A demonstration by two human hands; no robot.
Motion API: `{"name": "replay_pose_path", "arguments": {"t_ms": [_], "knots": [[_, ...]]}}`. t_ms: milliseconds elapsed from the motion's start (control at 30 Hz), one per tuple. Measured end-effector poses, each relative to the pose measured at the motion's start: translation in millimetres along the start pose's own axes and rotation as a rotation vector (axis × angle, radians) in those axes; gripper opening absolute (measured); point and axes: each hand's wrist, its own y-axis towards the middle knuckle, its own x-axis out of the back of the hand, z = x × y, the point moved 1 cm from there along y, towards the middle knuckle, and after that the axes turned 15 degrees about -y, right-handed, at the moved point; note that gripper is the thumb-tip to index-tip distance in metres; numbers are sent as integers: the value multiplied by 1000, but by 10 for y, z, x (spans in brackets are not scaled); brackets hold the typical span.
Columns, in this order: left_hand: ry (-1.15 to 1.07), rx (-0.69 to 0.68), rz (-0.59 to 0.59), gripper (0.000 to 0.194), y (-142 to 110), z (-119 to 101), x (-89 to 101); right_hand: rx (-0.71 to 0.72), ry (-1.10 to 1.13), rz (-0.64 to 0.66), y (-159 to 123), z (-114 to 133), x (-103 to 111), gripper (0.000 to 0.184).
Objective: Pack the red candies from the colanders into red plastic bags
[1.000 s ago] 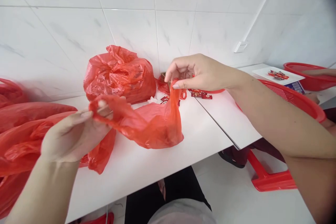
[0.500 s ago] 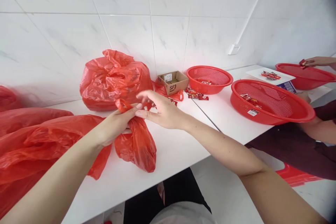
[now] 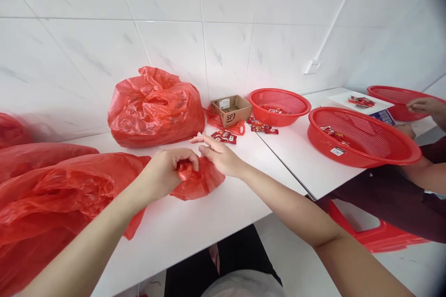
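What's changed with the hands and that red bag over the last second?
The red plastic bag has dropped from hanging to lying bunched on the table, its gathered top now closed inside the left hand. The right hand has shifted right and stays open beside the bag, holding nothing. The large red bag, cardboard box and nearest red basket stayed where they were.

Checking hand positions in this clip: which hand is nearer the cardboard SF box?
Right. The right hand is just in front of the cardboard SF box; the left hand, further away and to the box's left, grips a bunched red plastic bag.
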Motion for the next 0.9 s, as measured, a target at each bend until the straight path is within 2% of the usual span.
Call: {"name": "replay_pose_path", "arguments": {"t_ms": [67,133,200,267,333,400,467,567,633,700,800,867,900], "knots": [[150,-151,-72,23,-16,56,-78,-8,103,62,21,-135,-48,37],[239,-284,-149,26,-33,97,-125,45,190,172,19,-188,-73,39],[263,-342,-177,27,-47,124,-131,97,167,238,7,-181,-71,34],[279,-333,-86,33,-65,151,-102,137,23,220,-8,-154,-28,27],[307,-274,11,39,-106,193,-34,205,-237,128,-24,-157,79,24],[351,-220,42,38,-182,251,61,239,-528,66,-41,-249,250,22],[412,-186,70,34,-288,315,155,159,-727,59,-53,-450,458,21],[435,-164,196,29,-437,378,218,-20,-802,107,-52,-801,700,20],[331,-116,253,31,-465,379,192,-48,-787,130,-19,-912,738,19],[64,-38,268,34,-405,368,116,-37,-767,141,44,-855,682,21],[-511,43,125,43,-198,379,-47,27,-595,93,155,-513,517,26],[-723,134,61,40,-64,410,-174,96,-395,33,209,-243,395,24],[-754,198,92,35,-16,422,-239,133,-327,5,226,-132,336,22]]}}
